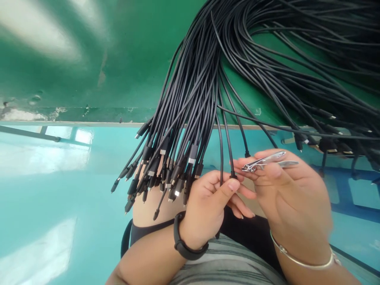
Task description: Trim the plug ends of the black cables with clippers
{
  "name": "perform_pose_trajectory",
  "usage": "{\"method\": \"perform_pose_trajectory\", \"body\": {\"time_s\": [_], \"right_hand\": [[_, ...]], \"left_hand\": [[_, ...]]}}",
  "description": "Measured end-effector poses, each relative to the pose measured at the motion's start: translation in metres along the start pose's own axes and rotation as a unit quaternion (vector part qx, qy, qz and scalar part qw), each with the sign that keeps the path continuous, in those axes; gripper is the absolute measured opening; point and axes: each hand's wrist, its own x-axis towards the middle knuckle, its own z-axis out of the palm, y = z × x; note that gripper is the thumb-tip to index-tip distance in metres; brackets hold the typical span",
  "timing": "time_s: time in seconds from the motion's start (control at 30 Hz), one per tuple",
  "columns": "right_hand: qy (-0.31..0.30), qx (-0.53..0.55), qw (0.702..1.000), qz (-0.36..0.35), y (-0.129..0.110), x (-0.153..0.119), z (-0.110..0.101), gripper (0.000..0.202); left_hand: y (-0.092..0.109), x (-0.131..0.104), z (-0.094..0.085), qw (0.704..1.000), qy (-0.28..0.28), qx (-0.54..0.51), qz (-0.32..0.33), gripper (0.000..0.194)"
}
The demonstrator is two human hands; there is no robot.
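My left hand [212, 206] pinches the connector end of a black cable [227, 146] between thumb and fingers; the plug itself is mostly covered. A second black cable passes down by the same hand. In my right hand [292, 190] lies a shiny silver nail clipper [267, 161], its lever raised and its jaws pointing left toward the held cable, a little apart from it. Left of my hands hangs a thick bunch of black cables [190, 87], their USB-type plugs dangling over the table edge above my thigh.
The green table [74, 59] has a worn, chipped front edge. More black cables [320, 59] spread over its right side, with plugs hanging past the edge. Below are a pale turquoise floor [59, 190] and a blue frame [347, 194] at right.
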Motion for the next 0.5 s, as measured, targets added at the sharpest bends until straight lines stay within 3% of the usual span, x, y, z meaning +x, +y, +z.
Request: {"method": "perform_pose_trajectory", "body": {"time_s": [0.13, 0.2, 0.27, 0.33, 0.4, 0.5], "right_hand": [[-0.183, 0.005, 0.979, 0.09, -0.011, 0.005, -0.008, 0.014], [-0.217, -0.042, 0.964, 0.146, -0.017, 0.007, -0.011, 0.016], [-0.191, -0.111, 0.964, 0.151, -0.023, 0.007, -0.012, 0.018], [-0.134, -0.211, 0.964, 0.091, -0.028, 0.008, -0.014, 0.023], [-0.08, -0.317, 0.945, 0.008, -0.033, 0.009, -0.019, 0.026], [-0.011, -0.424, 0.902, -0.075, -0.038, 0.013, -0.032, 0.026]], "left_hand": [[-0.019, -0.009, 0.001, 0.992, 0.044, 0.11, 0.052, 0.032], [-0.034, -0.016, -0.001, 0.98, 0.033, 0.18, 0.082, 0.035], [-0.049, -0.023, -0.005, 0.961, 0.01, 0.263, 0.091, 0.036], [-0.06, -0.027, -0.01, 0.931, -0.027, 0.354, 0.086, 0.035], [-0.067, -0.028, -0.014, 0.903, -0.074, 0.419, 0.058, 0.03], [-0.064, -0.026, -0.019, 0.897, -0.127, 0.424, -0.019, 0.026]]}}
